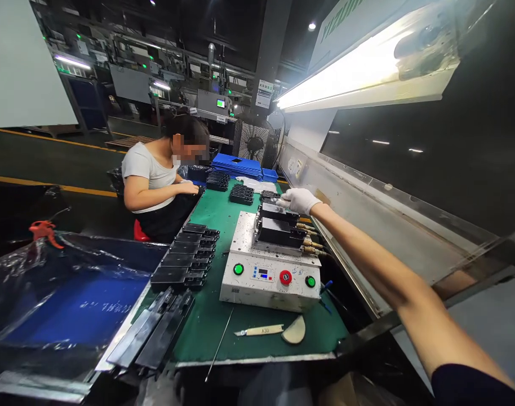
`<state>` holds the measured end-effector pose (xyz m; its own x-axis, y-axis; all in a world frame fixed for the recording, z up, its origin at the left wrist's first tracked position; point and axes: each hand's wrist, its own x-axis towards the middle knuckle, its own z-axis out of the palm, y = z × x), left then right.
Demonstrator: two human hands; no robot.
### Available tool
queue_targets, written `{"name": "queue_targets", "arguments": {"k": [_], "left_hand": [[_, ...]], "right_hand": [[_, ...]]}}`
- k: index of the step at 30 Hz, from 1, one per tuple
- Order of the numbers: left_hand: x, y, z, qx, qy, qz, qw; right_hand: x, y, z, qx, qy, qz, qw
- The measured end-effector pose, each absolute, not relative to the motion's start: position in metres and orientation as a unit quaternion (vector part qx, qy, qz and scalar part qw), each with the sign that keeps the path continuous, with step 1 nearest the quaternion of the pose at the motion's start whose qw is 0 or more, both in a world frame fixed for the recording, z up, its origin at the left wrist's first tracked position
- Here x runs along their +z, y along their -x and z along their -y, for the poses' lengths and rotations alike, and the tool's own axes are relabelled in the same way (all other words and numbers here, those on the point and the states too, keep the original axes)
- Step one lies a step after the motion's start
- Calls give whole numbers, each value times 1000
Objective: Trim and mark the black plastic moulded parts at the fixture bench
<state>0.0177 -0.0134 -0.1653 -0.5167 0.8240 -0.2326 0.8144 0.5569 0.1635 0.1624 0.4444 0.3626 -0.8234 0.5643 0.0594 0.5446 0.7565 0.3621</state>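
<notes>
My right hand (298, 201), in a white glove, reaches past the far side of a white bench machine (270, 287). Its fingers are bent together at a black plastic part (269, 196) in a small group behind the machine; the contact is partly hidden. Two long black housings (278, 231) sit in the fixture on top of the machine, with brass fittings (310, 242) at their right ends. At the bottom edge, a dim grey shape (160, 389) beside the nearest black parts may be my left hand; its fingers cannot be made out.
Rows of black parts (185, 254) line the green mat's left side. A knife marked A30 (260, 330), a thin rod (219, 344) and a pale half-round piece (294, 330) lie in front. A co-worker (151, 175) sits at left. A lamp (367, 67) hangs at right.
</notes>
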Motion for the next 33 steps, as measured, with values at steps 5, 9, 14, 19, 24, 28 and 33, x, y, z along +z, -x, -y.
{"name": "queue_targets", "arguments": {"k": [5, 9, 14, 19, 24, 28, 33], "left_hand": [[-164, -16, 23, 32, -499, -858, 114], [-166, -17, 28, 33, -520, -849, 92], [-165, -19, 32, 25, -531, -844, 74], [-168, -19, 35, 19, -537, -841, 66], [-172, -16, 35, 20, -537, -841, 60], [-177, -14, 37, 22, -542, -839, 53], [-183, -12, 37, 28, -540, -840, 45]], "right_hand": [[270, -179, -302, 54, -223, -959, -168], [137, -179, -180, -96, -230, -967, -51], [58, -177, -145, -109, -293, -950, -11], [67, -262, -192, -88, -335, -938, -23], [67, -353, -231, -85, -341, -936, 13], [60, -378, -239, -99, -284, -953, 27], [56, -394, -228, -105, -234, -965, -60]]}}
